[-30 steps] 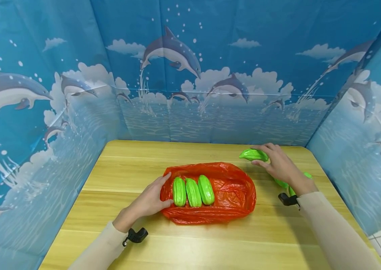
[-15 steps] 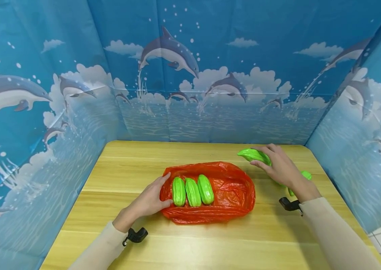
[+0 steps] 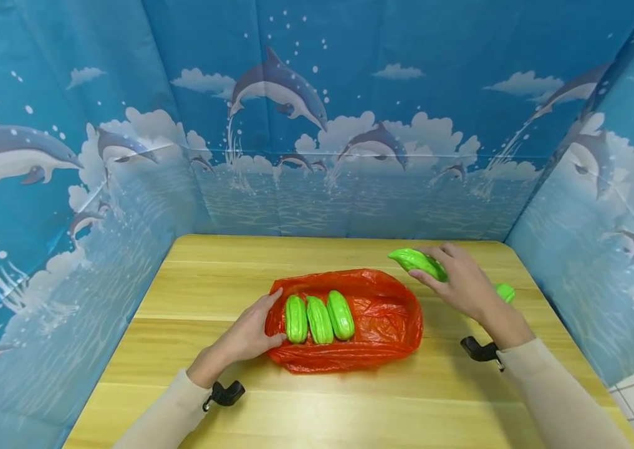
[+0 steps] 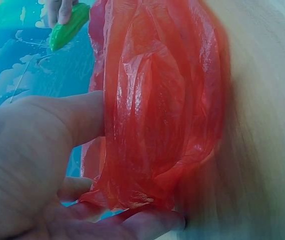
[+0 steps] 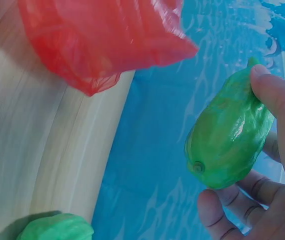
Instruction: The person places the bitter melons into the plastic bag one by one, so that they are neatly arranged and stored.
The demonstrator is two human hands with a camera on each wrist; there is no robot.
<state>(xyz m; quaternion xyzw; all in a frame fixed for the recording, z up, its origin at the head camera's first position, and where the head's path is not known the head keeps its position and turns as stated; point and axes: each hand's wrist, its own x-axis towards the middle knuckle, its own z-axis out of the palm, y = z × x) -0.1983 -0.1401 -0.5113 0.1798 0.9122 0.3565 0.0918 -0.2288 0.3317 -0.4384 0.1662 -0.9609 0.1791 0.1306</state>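
In the head view a red plastic bag [image 3: 345,363] lies spread open on the table, with three green ridged gourds [image 3: 319,320] side by side in its left half. My left hand [image 3: 249,330] holds the bag's left end, its thumb and fingers at the rim; the left wrist view shows the thumb partly behind the red film. Beyond the bag's right end, my right hand [image 3: 465,284] grips another green ridged gourd [image 3: 413,262] between thumb and fingers. The right wrist view shows this gourd [image 5: 227,132] clearly, its blunt end facing the camera.
Another green gourd [image 3: 504,292] sits on the table at the right, partly hidden behind my right wrist. The wooden table [image 3: 210,268] is bounded by blue dolphin-print sheets [image 3: 317,199] at the back and both sides.
My right hand has lifted the gourd slightly and shifted it a little left, its tip turning down and rightward less level than before. My left hand and the bag stay in place.
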